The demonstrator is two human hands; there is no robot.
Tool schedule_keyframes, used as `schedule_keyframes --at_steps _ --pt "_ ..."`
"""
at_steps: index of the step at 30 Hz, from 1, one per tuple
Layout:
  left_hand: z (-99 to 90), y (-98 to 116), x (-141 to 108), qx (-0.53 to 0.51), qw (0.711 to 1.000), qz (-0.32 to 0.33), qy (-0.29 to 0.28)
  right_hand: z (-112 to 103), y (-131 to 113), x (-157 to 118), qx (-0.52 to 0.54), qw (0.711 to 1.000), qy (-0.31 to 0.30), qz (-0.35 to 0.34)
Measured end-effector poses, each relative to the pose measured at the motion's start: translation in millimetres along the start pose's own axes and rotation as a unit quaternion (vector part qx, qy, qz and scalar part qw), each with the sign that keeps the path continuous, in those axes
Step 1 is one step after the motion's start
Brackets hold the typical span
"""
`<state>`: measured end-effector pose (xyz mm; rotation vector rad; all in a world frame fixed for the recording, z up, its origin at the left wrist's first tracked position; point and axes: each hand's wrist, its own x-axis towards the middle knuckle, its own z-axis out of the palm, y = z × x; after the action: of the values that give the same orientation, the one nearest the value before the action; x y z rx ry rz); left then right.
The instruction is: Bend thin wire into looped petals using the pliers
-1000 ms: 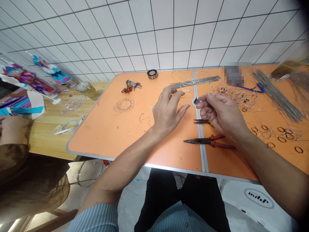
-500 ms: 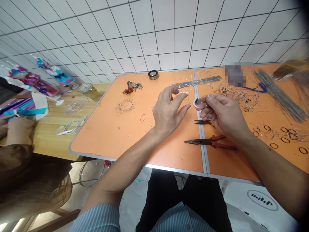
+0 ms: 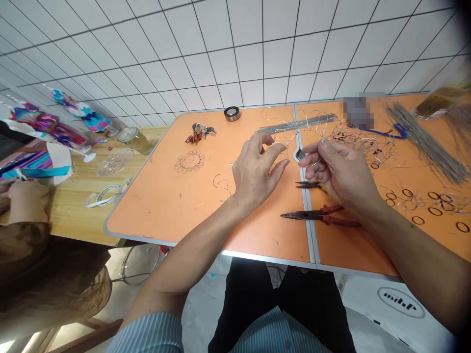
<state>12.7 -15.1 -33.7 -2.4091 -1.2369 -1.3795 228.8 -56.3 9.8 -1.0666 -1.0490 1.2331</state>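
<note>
My right hand (image 3: 340,169) pinches a thin wire (image 3: 317,161) between thumb and forefinger. Fine wire loops stretch from there toward my left hand (image 3: 255,169). The left fingers are curved, with the thumb apart from the forefinger. Wire passes close by the left fingertips, but whether they touch it I cannot tell. Between the hands lies a grey, hook-shaped metal piece (image 3: 297,155) on the orange table (image 3: 165,201). Just below the right hand are small pliers (image 3: 309,185) and long-nose pliers (image 3: 312,215) with red handles.
A wire ring of loops (image 3: 189,161), keys (image 3: 200,132) and a tape roll (image 3: 231,113) lie leftward. Straight wires (image 3: 298,122) lie behind my hands. Tangled wire (image 3: 368,142), dark rings (image 3: 435,211) and a wire bundle (image 3: 427,142) are at right. Another person's hand (image 3: 27,193) works at far left.
Both hands keep nearly the same pose and place. My right fingers shift very slightly; the whole view has moved a little.
</note>
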Motion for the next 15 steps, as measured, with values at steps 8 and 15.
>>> schedule_keyframes --at_steps 8,15 --pt "-1.8 0.5 1.3 0.006 1.0 0.012 0.012 -1.7 1.5 -0.3 -0.008 1.0 -0.004 -0.002" --pt "-1.4 0.6 1.7 0.01 1.0 0.001 -0.002 -1.1 -0.4 0.1 -0.001 1.0 0.003 -0.003"
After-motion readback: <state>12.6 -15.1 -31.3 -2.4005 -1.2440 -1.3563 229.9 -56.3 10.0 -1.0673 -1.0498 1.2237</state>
